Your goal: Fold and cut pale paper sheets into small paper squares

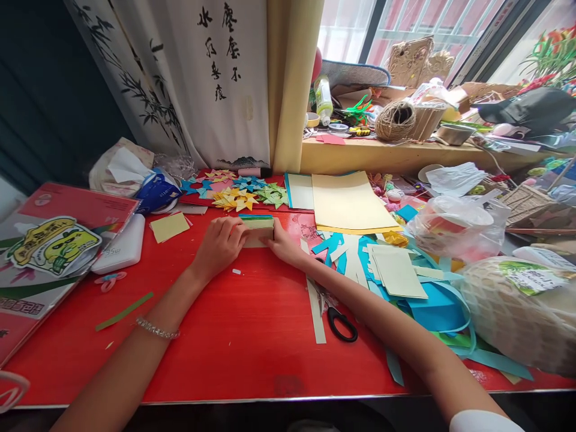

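Observation:
Between my two hands, a stack of paper pieces (258, 234) stands on edge on the red table, pale green in front with green and blue edges behind. My left hand (221, 245) grips its left side with the fingers bent over it. At its right side, my right hand (281, 242) holds the edge, thumb in front. A small white scrap (236, 272) lies just below my left hand. Behind the stack are folded paper stars (236, 197) in yellow, blue, green and pink. Black-handled scissors (342, 324) lie under my right forearm, beside a pale paper strip (316, 315).
Large cream sheets (348, 201) lie at the back. Pale cut sheets (398, 270) and blue offcuts (432, 306) crowd the right, beside a netted bundle (517, 306). Yellow squares (170, 227), a white power bank (121, 246) and a green strip (124, 311) lie at left.

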Motion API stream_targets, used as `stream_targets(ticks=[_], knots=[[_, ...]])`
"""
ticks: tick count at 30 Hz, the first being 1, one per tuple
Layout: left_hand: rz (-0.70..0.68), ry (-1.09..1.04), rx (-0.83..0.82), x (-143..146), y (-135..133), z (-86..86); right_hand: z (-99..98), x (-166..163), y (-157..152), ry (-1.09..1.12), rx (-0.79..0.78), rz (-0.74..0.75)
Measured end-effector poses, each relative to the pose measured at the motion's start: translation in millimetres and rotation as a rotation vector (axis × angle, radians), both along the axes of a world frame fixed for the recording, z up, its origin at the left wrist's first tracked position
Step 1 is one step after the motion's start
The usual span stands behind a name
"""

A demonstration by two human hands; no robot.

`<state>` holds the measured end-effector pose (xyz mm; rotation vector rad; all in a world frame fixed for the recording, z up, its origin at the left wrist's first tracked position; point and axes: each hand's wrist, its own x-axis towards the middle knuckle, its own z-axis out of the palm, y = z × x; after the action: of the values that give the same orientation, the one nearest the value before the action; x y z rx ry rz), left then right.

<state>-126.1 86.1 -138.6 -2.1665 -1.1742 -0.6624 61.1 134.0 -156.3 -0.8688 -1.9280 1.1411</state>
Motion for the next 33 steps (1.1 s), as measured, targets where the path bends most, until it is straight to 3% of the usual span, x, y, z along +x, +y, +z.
stream_targets(ticks=[16,25,33], knots=[[-0.162,0.107,-0.031,-7,0,2.1,-5.2,-1,3,0.013,0.041,-0.002],[-0.198,0.084,-0.134,-14,-3,2.5,-5.3,-1,3,0.026,0.046,0.003],[-0.178,0.119,-0.067,-7,-4,4.2,-6.7,-2,5,0.037,0.058,0.009]])
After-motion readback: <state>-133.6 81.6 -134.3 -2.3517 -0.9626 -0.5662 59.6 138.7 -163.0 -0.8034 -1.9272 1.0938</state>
